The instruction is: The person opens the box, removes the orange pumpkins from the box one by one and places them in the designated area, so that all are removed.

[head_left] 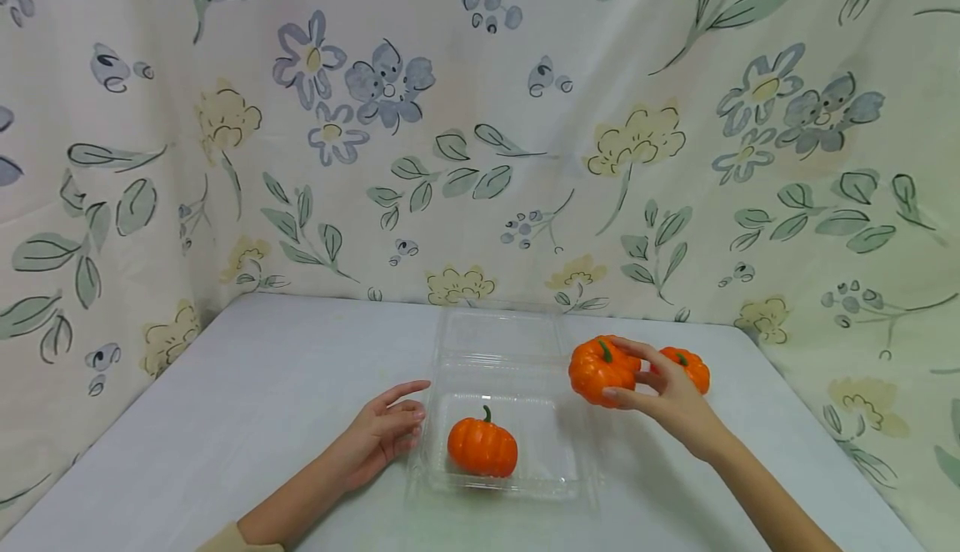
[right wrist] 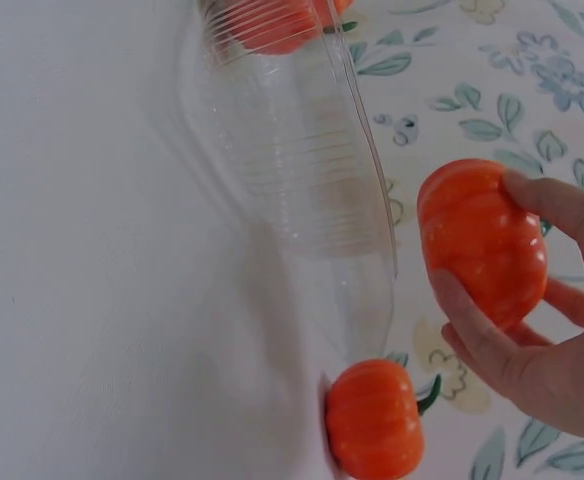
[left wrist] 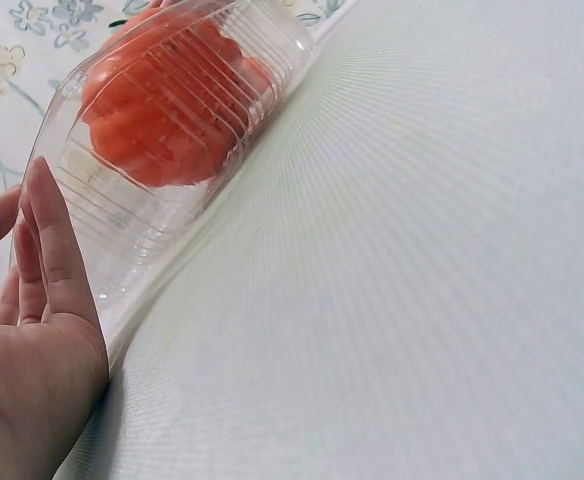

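Note:
My right hand (head_left: 671, 398) grips a small orange pumpkin (head_left: 600, 371) with a green stem, fingers and thumb around its side. In the right wrist view the held pumpkin (right wrist: 482, 240) is up off the table, beside the clear plastic clamshell container (right wrist: 302, 190). That container (head_left: 543, 431) lies with its lid folded back, and a second pumpkin (head_left: 482, 447) sits upright in the left part of its base. My left hand (head_left: 382, 435) is at the container's left side, fingers loosely extended along its edge. Seen from the left wrist, the fingers (left wrist: 57, 250) overlap the container's clear wall.
A third pumpkin (head_left: 686, 370) stands on the white table (head_left: 300, 368) at the right, behind the right hand. The container's transparent lid (head_left: 502, 333) lies toward the table's back edge. A floral curtain (head_left: 480, 118) hangs behind and along both sides.

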The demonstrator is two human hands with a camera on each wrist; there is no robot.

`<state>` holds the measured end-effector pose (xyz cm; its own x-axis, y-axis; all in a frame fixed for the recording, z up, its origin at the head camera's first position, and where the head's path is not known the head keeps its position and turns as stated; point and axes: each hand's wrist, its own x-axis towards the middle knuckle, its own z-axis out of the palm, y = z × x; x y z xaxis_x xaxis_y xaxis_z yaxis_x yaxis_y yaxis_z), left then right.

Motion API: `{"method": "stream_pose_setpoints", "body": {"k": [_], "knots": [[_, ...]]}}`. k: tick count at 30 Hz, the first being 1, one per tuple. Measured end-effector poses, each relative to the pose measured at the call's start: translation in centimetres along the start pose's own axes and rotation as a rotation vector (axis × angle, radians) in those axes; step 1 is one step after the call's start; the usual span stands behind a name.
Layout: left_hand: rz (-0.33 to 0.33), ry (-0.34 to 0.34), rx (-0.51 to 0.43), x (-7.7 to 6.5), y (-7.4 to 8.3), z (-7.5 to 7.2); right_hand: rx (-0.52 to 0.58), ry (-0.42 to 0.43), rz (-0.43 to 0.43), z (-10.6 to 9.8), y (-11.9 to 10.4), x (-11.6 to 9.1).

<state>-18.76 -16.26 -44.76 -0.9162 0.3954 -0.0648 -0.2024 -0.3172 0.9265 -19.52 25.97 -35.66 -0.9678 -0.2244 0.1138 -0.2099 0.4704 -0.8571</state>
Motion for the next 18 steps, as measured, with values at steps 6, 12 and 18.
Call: {"method": "stream_pose_setpoints", "body": {"k": [6, 12, 18], "knots": [[-0.003, 0.002, 0.001, 0.0, 0.0, 0.0, -0.012, 0.018, 0.012, -0.5, 0.4, -0.3], [-0.005, 0.007, 0.002, 0.0, 0.0, 0.0, -0.042, 0.026, 0.042, -0.9, 0.9, -0.7], [-0.005, 0.014, 0.006, 0.0, 0.0, 0.1, -0.033, 0.024, 0.058, -1.2, 1.4, -1.0]]}}
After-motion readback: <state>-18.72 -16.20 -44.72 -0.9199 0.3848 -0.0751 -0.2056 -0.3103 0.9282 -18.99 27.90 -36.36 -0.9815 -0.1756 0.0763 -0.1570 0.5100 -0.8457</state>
